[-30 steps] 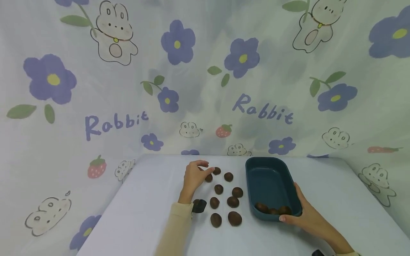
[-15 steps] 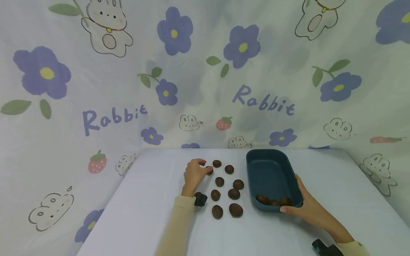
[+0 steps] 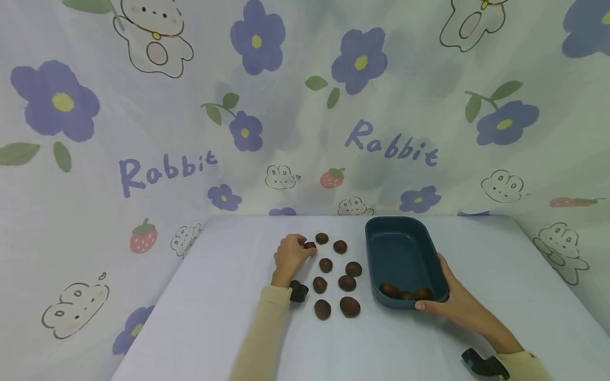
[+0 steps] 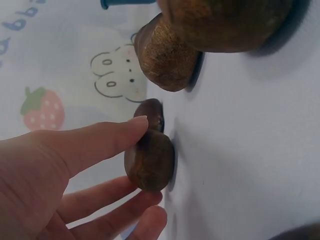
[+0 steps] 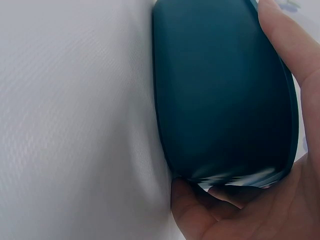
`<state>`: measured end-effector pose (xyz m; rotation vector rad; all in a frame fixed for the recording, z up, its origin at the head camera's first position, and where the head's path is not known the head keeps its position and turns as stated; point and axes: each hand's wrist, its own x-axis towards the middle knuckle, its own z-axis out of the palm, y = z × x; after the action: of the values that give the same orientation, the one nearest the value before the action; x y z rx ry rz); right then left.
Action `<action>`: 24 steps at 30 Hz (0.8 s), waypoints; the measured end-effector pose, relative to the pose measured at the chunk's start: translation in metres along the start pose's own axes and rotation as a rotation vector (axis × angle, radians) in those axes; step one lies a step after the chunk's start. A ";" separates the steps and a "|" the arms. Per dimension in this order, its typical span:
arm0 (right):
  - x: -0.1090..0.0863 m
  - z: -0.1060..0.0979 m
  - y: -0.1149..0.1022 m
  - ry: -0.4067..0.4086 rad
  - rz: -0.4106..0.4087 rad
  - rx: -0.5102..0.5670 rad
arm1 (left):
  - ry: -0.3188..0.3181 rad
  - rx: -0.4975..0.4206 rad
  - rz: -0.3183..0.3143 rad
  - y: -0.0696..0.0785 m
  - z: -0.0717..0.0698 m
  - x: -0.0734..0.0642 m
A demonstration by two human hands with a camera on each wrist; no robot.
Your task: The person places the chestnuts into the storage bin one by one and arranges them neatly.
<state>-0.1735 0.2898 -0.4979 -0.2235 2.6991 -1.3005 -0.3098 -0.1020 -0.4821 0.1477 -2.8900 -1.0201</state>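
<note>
My left hand [image 3: 289,257] is at the far left of a group of brown chestnuts, its thumb and fingers around one chestnut [image 4: 150,162]. In the left wrist view the thumb lies against one side of it and the fingertips reach the other, close to the white tabletop. My right hand [image 3: 455,300] grips a dark teal rectangular dish [image 3: 399,251] by its near right corner, the thumb on the near rim and the fingers along the side. Three chestnuts [image 3: 389,290] lie gathered at the dish's near end.
Several loose chestnuts [image 3: 347,283] stand in rough rows between the left hand and the dish. One chestnut [image 3: 295,284] is partly hidden behind the black left wrist camera [image 3: 299,293]. A patterned curtain [image 3: 305,127] hangs along the table's back edge.
The head view has tilted down, so everything sits higher in it. My left thumb and fingers have closed around the far left chestnut. The right hand keeps its hold on the dish.
</note>
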 end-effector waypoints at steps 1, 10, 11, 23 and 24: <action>0.000 0.000 0.000 -0.001 0.008 -0.002 | -0.002 0.004 0.002 0.000 0.000 0.000; -0.001 -0.002 -0.003 -0.006 0.026 -0.004 | 0.013 0.024 0.000 0.004 0.003 0.001; -0.001 -0.003 -0.003 -0.005 0.025 -0.006 | 0.017 0.023 0.003 0.004 0.003 0.001; 0.000 -0.002 -0.001 0.007 0.008 0.003 | 0.019 -0.014 0.032 0.008 -0.006 0.000; 0.001 -0.002 0.000 0.008 0.000 0.006 | 0.018 -0.032 0.037 0.009 -0.008 0.000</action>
<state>-0.1745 0.2907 -0.4965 -0.2182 2.7020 -1.3120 -0.3096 -0.0999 -0.4699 0.0998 -2.8479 -1.0520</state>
